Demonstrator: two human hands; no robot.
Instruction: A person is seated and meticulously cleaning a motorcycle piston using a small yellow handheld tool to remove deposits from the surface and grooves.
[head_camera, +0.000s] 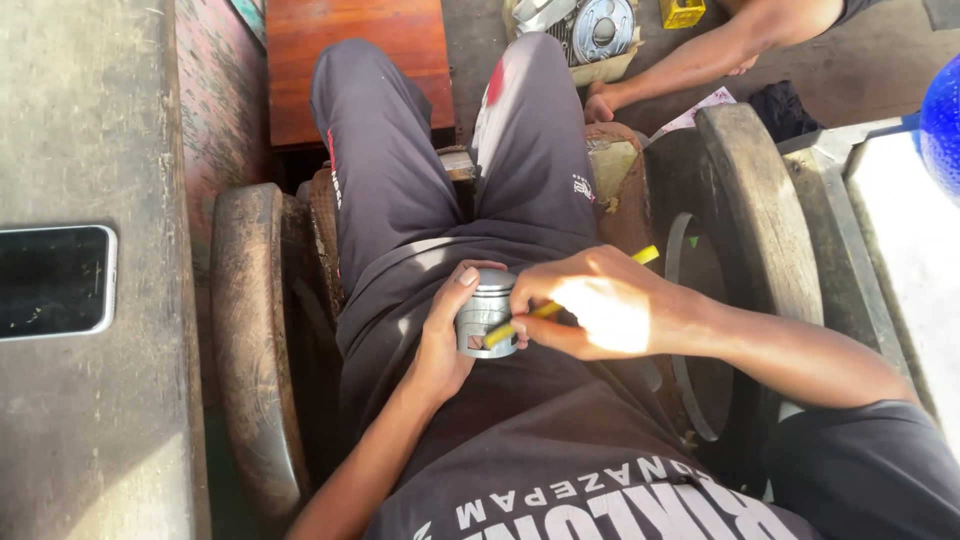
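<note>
A: Entry, head view; seated person, grey trousers (400, 190), in an old wooden chair (250, 330); both hands over the lap.

B: Left hand?

A: Left hand (440, 340) wrapped round a small metal piston (485, 312); fingers curled and clamped on its side, thumb tip at the upper rim; piston sits just above the lap, crown pointing away from the body.

B: Right hand?

A: Right hand (600, 308) closed on a yellow-handled tool (540, 310); fingers together round the handle; yellow end sticks out past the knuckles, the other end lies against the piston's side; exact tip contact cannot be told.

B: Surroundings?

A: Phone (55, 280), screen dark, flat on the grey surface (100, 120) at the person's left; red-brown wooden board (355, 50) beyond the knees; round metal engine part (595, 30) on the floor ahead; another person's arm (690, 65) reaches in from the upper right, hand resting near the chair's edge; blue rounded object (943, 120) at the right edge.
</note>
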